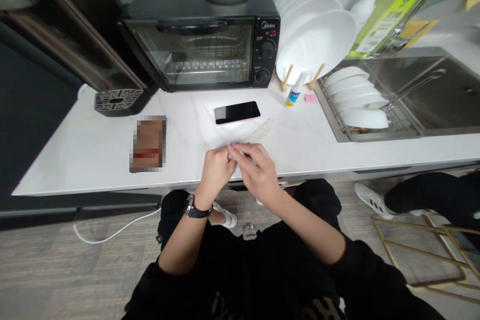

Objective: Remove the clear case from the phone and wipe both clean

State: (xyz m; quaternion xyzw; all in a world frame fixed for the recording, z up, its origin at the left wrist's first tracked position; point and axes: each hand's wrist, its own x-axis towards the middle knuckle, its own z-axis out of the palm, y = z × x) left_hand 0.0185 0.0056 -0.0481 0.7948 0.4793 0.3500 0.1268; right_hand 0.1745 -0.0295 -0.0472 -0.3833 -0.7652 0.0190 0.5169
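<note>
Both hands, left hand (216, 166) and right hand (256, 171), pinch the near end of a clear crumpled plastic wrapper (258, 134) whose length runs away-right toward the black smartphone (237, 112) on the white desk (90, 152).

Bright, even light falls from above on the white counter (93, 150), which glares near the phone (237, 112), whose dark screen reflects it. Shadows are faint and soft, and the floor below looks dimmer. Straight lines bow outward at the edges, and a patch on the brown box (148, 144) is pixelated.
</note>
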